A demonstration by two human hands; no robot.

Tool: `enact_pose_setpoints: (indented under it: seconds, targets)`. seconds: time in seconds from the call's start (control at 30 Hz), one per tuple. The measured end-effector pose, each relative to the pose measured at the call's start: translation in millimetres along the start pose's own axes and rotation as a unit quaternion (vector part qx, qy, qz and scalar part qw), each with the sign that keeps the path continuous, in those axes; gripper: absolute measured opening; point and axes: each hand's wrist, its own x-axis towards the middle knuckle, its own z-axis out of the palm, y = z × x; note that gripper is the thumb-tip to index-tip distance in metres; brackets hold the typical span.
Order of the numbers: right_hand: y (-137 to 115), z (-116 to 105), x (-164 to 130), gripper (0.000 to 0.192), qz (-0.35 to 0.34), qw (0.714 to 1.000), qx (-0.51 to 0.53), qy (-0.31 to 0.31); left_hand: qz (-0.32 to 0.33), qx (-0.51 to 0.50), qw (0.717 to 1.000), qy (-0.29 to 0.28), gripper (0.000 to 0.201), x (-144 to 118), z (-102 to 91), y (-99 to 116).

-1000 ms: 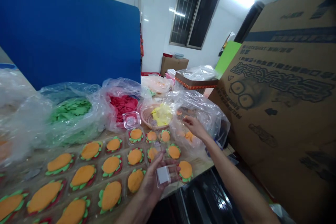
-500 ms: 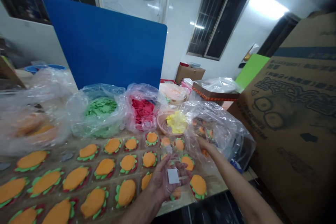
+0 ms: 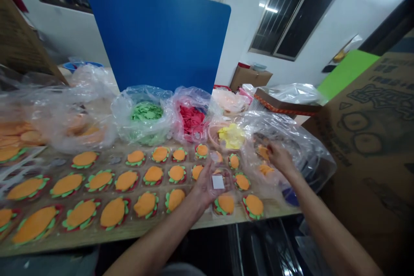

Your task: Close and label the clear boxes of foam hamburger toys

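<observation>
My left hand (image 3: 207,183) holds a small clear plastic box with a white label (image 3: 218,181) above the table's front edge. My right hand (image 3: 278,157) reaches into a clear plastic bag (image 3: 291,142) of small orange pieces on the right; whether it grips one I cannot tell. Rows of clear boxes holding red, green and orange felt burgers (image 3: 145,179) cover the wooden table (image 3: 129,235).
Behind the rows stand bags of green pieces (image 3: 147,112), red pieces (image 3: 190,118), orange pieces (image 3: 77,127) and a basket of yellow pieces (image 3: 230,136). A blue partition (image 3: 155,30) rises at the back. A large cardboard box (image 3: 375,138) stands at the right.
The view has swung left and pulled back. My left hand has kept hold of the clear box. My right hand has stayed in the bag, shifting slightly inside it.
</observation>
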Motion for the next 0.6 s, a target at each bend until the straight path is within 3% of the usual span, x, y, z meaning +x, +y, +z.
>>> enact_pose_setpoints:
  seconds: [0.1, 0.17, 0.27, 0.37, 0.47, 0.6]
  targets:
    - [-18, -26, -19, 0.005, -0.018, 0.995, 0.097, 0.023, 0.001, 0.001, 1.0, -0.006, 0.04, 3, 0.1, 1]
    - [-44, -38, -33, 0.008, -0.08, 0.972, 0.218, -0.021, -0.004, 0.0, 1.0, -0.018, 0.043, 5, 0.8, 0]
    - [-91, -38, -51, 0.009, -0.148, 0.925, 0.329, -0.115, -0.001, -0.006, 1.0, -0.008, 0.045, 6, 1.4, -2]
    - [-131, -25, -66, 0.002, -0.202, 0.914, 0.318, -0.152, 0.008, -0.016, 1.0, -0.003, 0.046, 0, 1.4, 0]
    - [-157, -12, -75, 0.013, -0.25, 0.933, 0.233, -0.111, 0.021, -0.042, 0.998, -0.033, 0.044, -11, 0.8, 8]
    - [-171, -1, -51, 0.015, -0.284, 0.926, 0.23, -0.094, 0.048, -0.063, 0.996, -0.043, 0.042, -23, -5.5, 26]
